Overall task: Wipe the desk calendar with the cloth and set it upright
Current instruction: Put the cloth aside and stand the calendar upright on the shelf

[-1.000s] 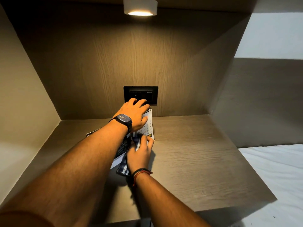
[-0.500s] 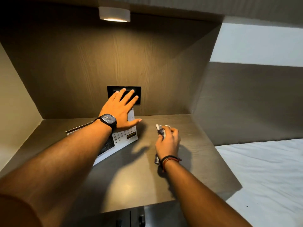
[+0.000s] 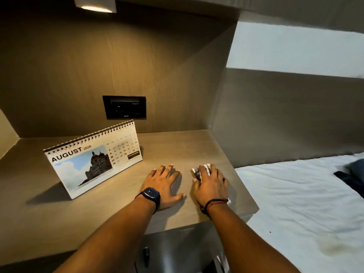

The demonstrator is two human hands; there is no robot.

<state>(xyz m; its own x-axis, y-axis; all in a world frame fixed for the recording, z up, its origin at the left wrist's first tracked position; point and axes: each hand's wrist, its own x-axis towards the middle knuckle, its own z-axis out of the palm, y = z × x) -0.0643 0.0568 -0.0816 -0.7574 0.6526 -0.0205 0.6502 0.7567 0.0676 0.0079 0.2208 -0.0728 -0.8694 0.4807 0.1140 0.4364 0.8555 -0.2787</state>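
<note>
The desk calendar (image 3: 92,158) stands upright on the wooden shelf (image 3: 122,211), at the left, showing an August page with a building photo and a spiral binding on top. My left hand (image 3: 164,185) lies flat on the shelf, fingers spread, to the right of the calendar and apart from it. My right hand (image 3: 211,183) rests on the checked cloth (image 3: 197,173), which is bunched under its fingers near the shelf's right side. Most of the cloth is hidden by the hand.
A black socket panel (image 3: 124,107) sits in the back wall behind the calendar. A lamp (image 3: 95,5) glows overhead. Walls close the niche at left and right. A bed with a white sheet (image 3: 299,203) lies to the right, and a drawer handle (image 3: 146,253) is below the shelf edge.
The calendar went from lying flat under my left hand to standing upright. My left hand let go and moved right onto the shelf. My right hand carried the cloth off the calendar to the right.
</note>
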